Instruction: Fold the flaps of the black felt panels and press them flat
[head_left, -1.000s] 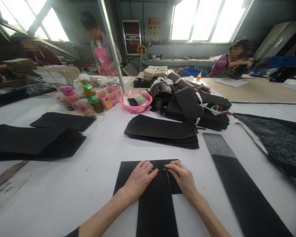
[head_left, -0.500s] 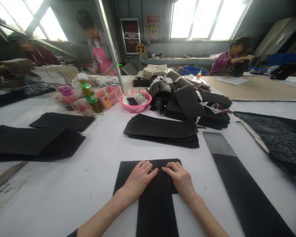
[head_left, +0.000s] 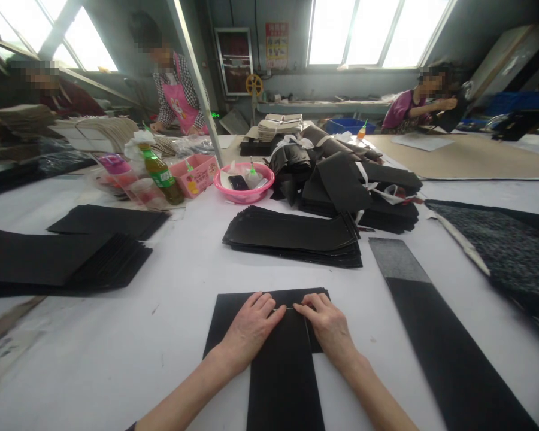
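A long black strip (head_left: 284,377) runs from the bottom edge up over a wider black sheet (head_left: 222,317) on the white table. A thin pale line marks the strip's upper end. At that end's left side, my left hand (head_left: 251,326) has its fingers bent down and its thumb laid on the strip. My right hand (head_left: 330,323) pinches the upper right corner of the strip between thumb and fingers. Both hands are closed, their fingertips a short gap apart. What lies under the fingertips is hidden.
Beyond my hands lies a stack of black sheets (head_left: 291,233); another stack (head_left: 63,260) is at left. A black strip with a grey end (head_left: 444,323) lies at right. Further back are a pink basin (head_left: 245,194), a bottle (head_left: 161,173) and co-workers (head_left: 177,90).
My hands keep almost the same place and grip on the strip. The view has shifted slightly. The co-worker at the far right has moved the dark piece they hold.
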Demonstrator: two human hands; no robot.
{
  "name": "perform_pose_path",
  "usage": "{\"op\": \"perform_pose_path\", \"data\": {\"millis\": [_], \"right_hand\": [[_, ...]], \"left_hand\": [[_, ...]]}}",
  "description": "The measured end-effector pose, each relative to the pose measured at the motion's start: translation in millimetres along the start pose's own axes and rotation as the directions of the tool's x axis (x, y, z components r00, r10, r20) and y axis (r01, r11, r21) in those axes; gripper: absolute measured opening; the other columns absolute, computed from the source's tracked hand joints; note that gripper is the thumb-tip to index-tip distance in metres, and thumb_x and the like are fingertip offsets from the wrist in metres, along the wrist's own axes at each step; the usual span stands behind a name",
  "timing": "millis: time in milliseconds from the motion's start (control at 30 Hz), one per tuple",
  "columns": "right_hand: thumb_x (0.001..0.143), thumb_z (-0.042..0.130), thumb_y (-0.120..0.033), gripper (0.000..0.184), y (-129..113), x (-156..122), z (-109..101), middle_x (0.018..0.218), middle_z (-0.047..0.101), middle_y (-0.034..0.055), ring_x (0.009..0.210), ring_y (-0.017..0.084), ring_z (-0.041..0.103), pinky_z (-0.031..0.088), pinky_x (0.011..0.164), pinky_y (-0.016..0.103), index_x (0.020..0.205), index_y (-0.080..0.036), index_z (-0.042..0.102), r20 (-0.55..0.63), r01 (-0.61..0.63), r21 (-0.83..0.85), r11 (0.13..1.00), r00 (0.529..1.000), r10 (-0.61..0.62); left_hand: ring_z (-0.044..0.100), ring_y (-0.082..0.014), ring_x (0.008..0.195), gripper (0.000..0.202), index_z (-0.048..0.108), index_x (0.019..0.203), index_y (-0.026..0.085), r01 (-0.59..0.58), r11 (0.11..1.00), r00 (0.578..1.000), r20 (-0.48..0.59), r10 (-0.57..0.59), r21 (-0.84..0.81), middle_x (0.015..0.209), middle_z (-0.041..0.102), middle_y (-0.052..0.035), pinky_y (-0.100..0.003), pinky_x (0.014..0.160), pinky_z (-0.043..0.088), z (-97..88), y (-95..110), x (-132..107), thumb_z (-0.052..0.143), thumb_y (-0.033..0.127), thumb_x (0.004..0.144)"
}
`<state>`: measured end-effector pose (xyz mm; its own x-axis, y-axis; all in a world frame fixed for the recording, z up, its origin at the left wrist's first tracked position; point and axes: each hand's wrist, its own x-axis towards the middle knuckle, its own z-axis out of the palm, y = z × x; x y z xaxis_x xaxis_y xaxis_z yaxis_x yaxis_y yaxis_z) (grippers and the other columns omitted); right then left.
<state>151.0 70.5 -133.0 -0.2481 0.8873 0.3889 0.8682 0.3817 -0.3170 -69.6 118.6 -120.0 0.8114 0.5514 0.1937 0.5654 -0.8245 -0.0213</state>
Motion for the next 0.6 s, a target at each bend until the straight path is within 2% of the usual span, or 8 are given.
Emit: {"op": "perform_pose_path", "data": {"millis": [167,267,433,600], "right_hand": [[0.093,0.049,-0.010,0.026,-3,3,-3,0.094,0.059,0.0045,0.085,0.016,0.054,0.048,0.070,0.027,0.105,-0.024,0.067,-0.022,-0.005,0.009,1.000,1.000,0.005],[0.093,0.049,-0.010,0.026,-3,2,-2,0.094,0.059,0.0047,0.085,0.017,0.053,0.047,0.070,0.028,0.105,-0.024,0.067,-0.018,-0.019,0.044,0.999,1.000,0.019],[0.092,0.051,-0.011,0.024,1,0,2,0.095,0.060,0.0033,0.086,0.017,0.053,0.047,0.072,0.029,0.103,-0.027,0.067,-0.022,-0.048,0.091,0.995,0.999,0.050],[0.096,0.045,-0.013,0.026,9,1,1,0.100,0.061,0.0023,0.091,0.015,0.056,0.050,0.078,0.027,0.106,-0.026,0.065,-0.069,-0.103,0.161,0.982,0.991,0.116]], "left_hand": [[0.050,-0.0212,0.113,0.045,0.041,0.133,0.017,-0.003,1.000,1.000,0.000,0.003,0.030,0.111,0.054,-0.0075,-0.042,0.106,0.037,1.4,0,-1,0.034,0.001,0.092],[0.052,-0.0206,0.108,0.050,0.035,0.138,0.020,-0.021,0.999,0.999,0.029,0.020,0.042,0.107,0.054,-0.0067,-0.042,0.106,0.037,0.1,1,0,0.036,0.002,0.092],[0.050,-0.0243,0.108,0.051,0.038,0.137,0.023,-0.040,0.995,0.998,0.045,0.036,0.089,0.107,0.051,-0.0070,-0.045,0.103,0.037,-3.0,5,6,0.045,0.005,0.090],[0.050,-0.0250,0.106,0.054,0.039,0.135,0.024,-0.039,0.995,0.999,0.037,0.036,0.087,0.104,0.050,-0.0072,-0.046,0.102,0.038,-4.4,7,8,0.049,0.003,0.086]]}}
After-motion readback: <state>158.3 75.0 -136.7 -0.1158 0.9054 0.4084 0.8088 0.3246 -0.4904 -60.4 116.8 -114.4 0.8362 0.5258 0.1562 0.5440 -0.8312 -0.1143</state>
